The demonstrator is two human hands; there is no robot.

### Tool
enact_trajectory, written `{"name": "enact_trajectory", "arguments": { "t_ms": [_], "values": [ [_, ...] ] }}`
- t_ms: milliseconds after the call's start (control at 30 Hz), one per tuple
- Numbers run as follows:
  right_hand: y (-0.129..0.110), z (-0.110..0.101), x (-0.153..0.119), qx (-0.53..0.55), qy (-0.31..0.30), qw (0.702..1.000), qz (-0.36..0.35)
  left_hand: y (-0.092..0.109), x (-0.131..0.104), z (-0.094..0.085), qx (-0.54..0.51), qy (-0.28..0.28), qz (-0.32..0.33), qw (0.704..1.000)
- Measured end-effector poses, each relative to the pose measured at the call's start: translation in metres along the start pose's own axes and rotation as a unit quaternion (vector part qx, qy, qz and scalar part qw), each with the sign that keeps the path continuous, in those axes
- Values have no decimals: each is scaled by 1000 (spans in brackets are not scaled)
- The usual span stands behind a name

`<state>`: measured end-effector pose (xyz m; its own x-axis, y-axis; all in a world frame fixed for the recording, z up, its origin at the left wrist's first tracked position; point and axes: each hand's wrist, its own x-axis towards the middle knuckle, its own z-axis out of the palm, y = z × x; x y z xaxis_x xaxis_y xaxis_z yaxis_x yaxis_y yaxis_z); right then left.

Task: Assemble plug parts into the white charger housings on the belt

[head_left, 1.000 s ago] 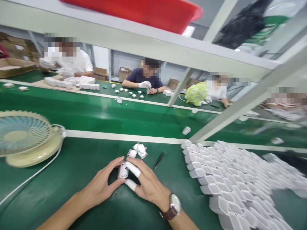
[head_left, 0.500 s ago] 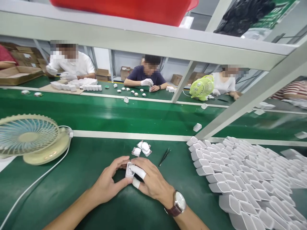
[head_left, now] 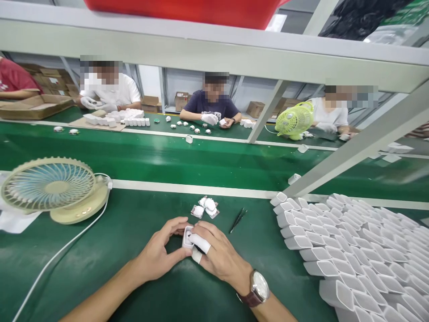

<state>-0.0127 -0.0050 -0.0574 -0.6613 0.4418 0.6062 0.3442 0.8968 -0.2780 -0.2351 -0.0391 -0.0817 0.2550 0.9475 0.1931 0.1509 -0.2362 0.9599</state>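
My left hand (head_left: pixel 162 252) is closed around one side of a small white plastic housing (head_left: pixel 186 240), open end facing me, just above the green work surface. On the other side, my right hand (head_left: pixel 223 257) has its fingers at the opening and its thumb by the lower edge. White finger covers are on two of its digits, and they hide much of what sits inside the housing. Beyond the hands lies a small cluster of white parts (head_left: pixel 210 205) in clear wrapping. Black tweezers (head_left: pixel 238 220) rest to the right of them.
Many white housings (head_left: pixel 331 268) stand packed in rows at right. A beige fan (head_left: pixel 55 185) with a white cable stands at left. Past a white edge strip runs a green conveyor belt (head_left: pixel 167 163), co-workers beyond it. A metal frame (head_left: pixel 201 53) crosses overhead, carrying a red bin (head_left: pixel 187 11).
The view has shifted slightly, so the scene sits further right. Both my hands stay on the housing, my right fingers bent a little differently. Across the belt, a co-worker's hands have moved apart.
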Motion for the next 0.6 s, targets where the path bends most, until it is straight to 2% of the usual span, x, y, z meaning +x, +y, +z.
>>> {"name": "enact_trajectory", "arguments": {
  "t_ms": [200, 333, 433, 600],
  "values": [
    [-1, -2, 2, 41, 3, 999, 20, 5, 2, -2, -5, -3, 5, 1000],
    [0, 3, 0, 124, 26, 989, 80, 17, 4, -7, -1, -22, 20, 1000],
    [-1, 5, -2, 154, 35, 980, 124, 22, 6, -8, -53, -36, 2, 998],
    [-3, 1, -3, 153, 20, 980, 127, 17, 12, -6, -173, -1, -39, 984]
  ]
}}
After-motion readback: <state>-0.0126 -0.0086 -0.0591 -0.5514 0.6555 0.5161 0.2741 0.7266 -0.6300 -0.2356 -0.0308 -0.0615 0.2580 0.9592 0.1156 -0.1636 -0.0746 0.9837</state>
